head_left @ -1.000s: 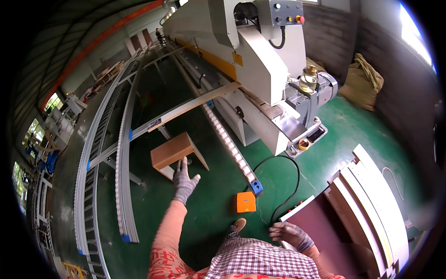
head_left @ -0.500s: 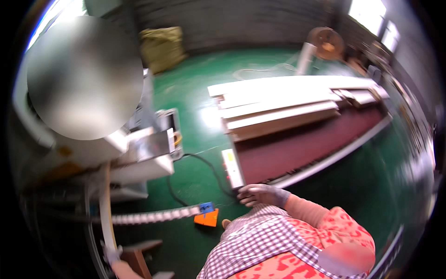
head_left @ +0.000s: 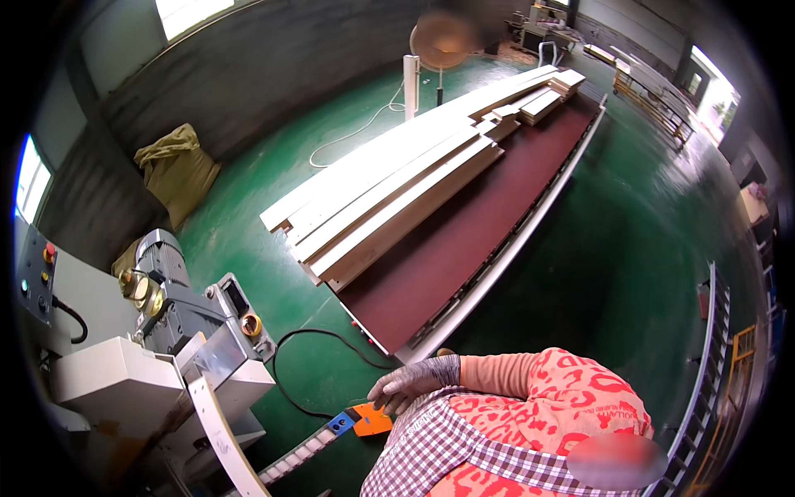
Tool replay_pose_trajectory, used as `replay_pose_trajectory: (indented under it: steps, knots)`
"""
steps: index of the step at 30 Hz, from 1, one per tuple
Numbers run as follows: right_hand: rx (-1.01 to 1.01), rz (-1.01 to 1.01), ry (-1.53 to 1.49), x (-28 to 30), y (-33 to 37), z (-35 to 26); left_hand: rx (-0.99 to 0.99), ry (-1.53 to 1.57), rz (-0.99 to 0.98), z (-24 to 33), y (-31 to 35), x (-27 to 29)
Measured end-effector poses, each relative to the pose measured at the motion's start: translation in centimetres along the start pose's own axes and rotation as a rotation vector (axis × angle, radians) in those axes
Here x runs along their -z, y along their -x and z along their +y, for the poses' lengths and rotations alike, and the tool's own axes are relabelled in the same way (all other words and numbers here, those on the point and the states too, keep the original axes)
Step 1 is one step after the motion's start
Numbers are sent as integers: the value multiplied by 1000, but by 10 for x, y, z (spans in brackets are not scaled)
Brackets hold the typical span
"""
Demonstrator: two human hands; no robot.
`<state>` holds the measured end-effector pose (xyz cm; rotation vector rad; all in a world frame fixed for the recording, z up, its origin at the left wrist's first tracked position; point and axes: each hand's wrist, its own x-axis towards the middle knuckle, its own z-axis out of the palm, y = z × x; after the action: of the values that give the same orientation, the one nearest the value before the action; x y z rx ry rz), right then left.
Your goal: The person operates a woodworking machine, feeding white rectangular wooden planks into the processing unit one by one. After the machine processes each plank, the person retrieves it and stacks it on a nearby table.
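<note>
My right hand (head_left: 410, 385), in a grey work glove, hangs in front of my checked apron (head_left: 422, 439). Its fingers are loosely stretched and hold nothing. Just below its fingertips in the picture is an orange plate (head_left: 373, 420) beside a blue end piece (head_left: 339, 424), which caps a strip of white segments (head_left: 296, 458). My left hand is outside the picture. A long pale strip (head_left: 222, 439) with small dark spots runs up from the lower edge to a machine (head_left: 116, 373) at the left; whatever holds its lower end is out of sight.
A long conveyor with a dark red belt (head_left: 464, 257) carries stacked pale boards (head_left: 389, 199). A black cable (head_left: 277, 373) lies on the green floor. The machine's grey motor (head_left: 161, 257) and control panel (head_left: 37, 277) stand left; a roller rack (head_left: 700, 373) stands right.
The view has turned to the right. My left hand, earlier at the pale strip by the lower left, has left the picture. My right hand is nearer the orange plate in the picture.
</note>
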<state>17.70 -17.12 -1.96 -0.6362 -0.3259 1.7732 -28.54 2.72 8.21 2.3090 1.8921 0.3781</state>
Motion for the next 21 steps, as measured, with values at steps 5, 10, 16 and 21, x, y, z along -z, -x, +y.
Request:
replay_pose_trajectory:
  steps: [5,10,16,21]
  knots:
    - [-104,-104,283,-21,12,-38,-182,-166,-145,110,17,46]
    - [69,122,13,-6,31,-64,-438,-248,-408,255,-3,-35]
    - [447,568,-319,142,101,-73,-821,-251,-355,436,21,-139]
    - [524,969,-337,212,154,-107,-952,-403,-451,544,43,-188]
